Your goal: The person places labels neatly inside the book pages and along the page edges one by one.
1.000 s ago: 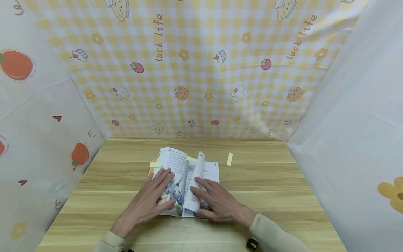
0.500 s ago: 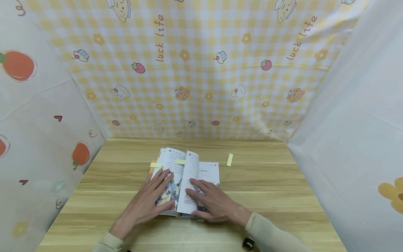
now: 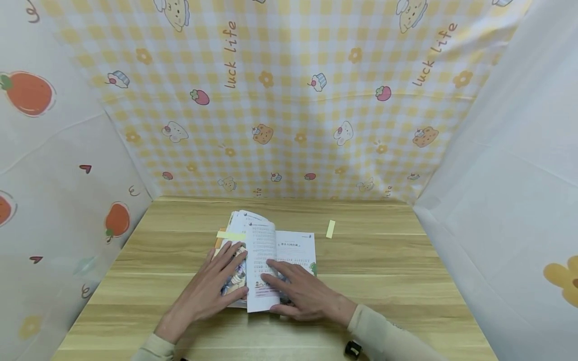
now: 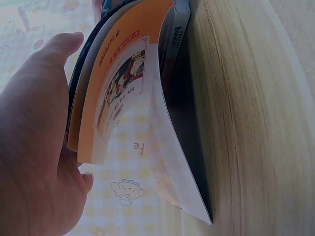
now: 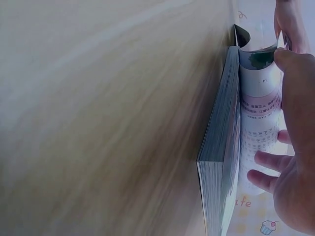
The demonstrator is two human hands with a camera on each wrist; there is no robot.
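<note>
An open book (image 3: 295,243) lies on the table in the head view. One printed page (image 3: 262,250) stands curved over its middle, its free edge leaning left. My right hand (image 3: 307,293) touches this page with spread fingers; the right wrist view shows the page (image 5: 258,113) bent beside the fingers and the thick page block (image 5: 216,147) below. On the illustrated left pages rests my left hand (image 3: 209,286), fingers extended. The left wrist view shows an orange leaf (image 4: 123,64) arching next to that hand (image 4: 34,132). A pale yellow sticky strip (image 3: 231,235) crosses the left pages.
Another yellow strip (image 3: 330,229) lies on the wooden table (image 3: 384,260), right of the book. A checked curtain (image 3: 289,110) hangs behind the table, with white patterned cloth (image 3: 58,190) at the left. A dark object (image 3: 352,350) shows under the right sleeve.
The curved page has swung left across the book, covering part of the left pages and uncovering more of the right one. My right hand has shifted slightly left; my left hand stays nearly still.
</note>
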